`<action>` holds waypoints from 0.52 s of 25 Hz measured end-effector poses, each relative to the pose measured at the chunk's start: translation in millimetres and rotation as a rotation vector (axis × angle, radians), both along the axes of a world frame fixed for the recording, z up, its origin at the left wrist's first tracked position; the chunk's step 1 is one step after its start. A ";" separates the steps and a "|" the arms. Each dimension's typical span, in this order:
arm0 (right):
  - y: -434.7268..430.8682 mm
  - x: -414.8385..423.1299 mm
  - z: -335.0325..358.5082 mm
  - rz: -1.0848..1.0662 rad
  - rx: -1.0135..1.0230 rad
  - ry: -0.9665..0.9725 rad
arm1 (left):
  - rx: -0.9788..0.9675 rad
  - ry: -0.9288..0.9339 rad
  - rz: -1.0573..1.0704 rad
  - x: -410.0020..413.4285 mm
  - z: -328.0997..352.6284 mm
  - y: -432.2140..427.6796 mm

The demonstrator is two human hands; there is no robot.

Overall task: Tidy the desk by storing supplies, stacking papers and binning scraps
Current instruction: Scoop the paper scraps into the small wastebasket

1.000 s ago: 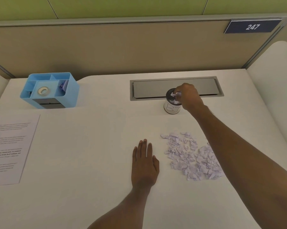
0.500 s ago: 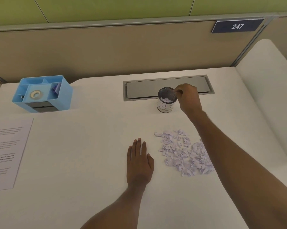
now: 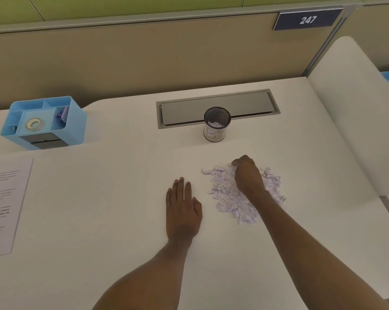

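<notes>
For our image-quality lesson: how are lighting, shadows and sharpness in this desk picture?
Head view: light soft and even, no glare on the desk; faint shadow beside the blue organizer; printed sheet blurred, unreadable; the 247 sign legible.

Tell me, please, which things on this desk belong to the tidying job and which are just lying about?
Part of the job:
- paper scraps, gripped by the right hand
- mesh cup, with scraps already inside
- blue organiser holding a tape roll
- printed sheet at the left edge

Just lying about:
- grey cable hatch
- number plate 247
- left hand, resting flat and idle
</notes>
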State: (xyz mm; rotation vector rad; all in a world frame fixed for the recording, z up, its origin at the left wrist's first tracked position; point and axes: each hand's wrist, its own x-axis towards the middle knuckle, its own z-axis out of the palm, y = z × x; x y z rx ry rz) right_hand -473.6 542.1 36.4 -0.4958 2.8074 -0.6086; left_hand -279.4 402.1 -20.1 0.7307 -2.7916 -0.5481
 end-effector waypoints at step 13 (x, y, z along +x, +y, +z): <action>-41.2 11.5 -1.5 0.532 -0.094 0.027 | -0.008 0.021 0.005 -0.4 -0.8 -0.5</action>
